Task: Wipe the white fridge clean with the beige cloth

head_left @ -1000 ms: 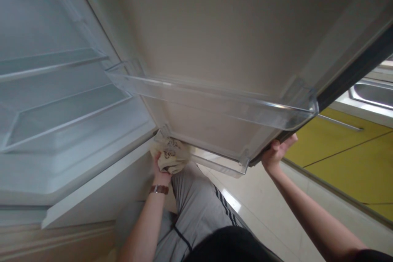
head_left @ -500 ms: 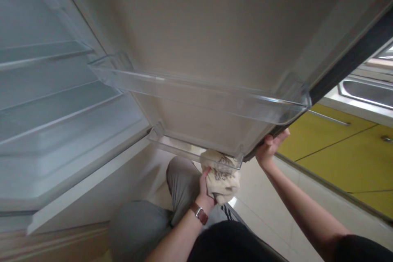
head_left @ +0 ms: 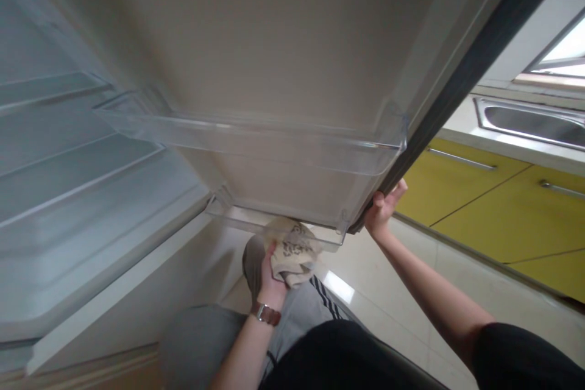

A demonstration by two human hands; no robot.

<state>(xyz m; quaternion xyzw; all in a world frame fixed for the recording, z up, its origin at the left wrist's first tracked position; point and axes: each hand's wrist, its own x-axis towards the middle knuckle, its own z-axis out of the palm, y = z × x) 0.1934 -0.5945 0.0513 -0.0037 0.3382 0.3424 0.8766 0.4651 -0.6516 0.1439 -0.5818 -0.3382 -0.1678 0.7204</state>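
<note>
- Cloth [head_left: 297, 256], pale with dark print, is bunched in the left hand [head_left: 273, 283] in the head view, low in the middle of the scene.
- The left hand is closed on it from the left, thumb on top; a brown watch [head_left: 266, 314] circles that wrist.
- The cloth's far part overlaps the clear lower bin [head_left: 237, 216] of the door [head_left: 283, 49], toward its right half; whether it lies inside the bin or beneath it, I cannot tell.
- The right hand [head_left: 382, 210] touches the dark edge of the door near its lower right corner, thumb against the edge and at least one finger stretched out; whether it grips around the door cannot be told.
- The door stands open, and an upper bin [head_left: 265, 146], also clear, spans it beyond the lower one.
- On the left is the fridge [head_left: 114, 219] interior, with shelves [head_left: 77, 164] across it.
- On the right are yellow cabinets [head_left: 503, 219] with bar handles, under a pale counter [head_left: 461, 116] with a metal sink [head_left: 532, 120] set in it; a window [head_left: 567, 52] is on the far right.
- Gray trousers [head_left: 205, 329] show at the near side, beside pale floor [head_left: 411, 298] tiles.
</note>
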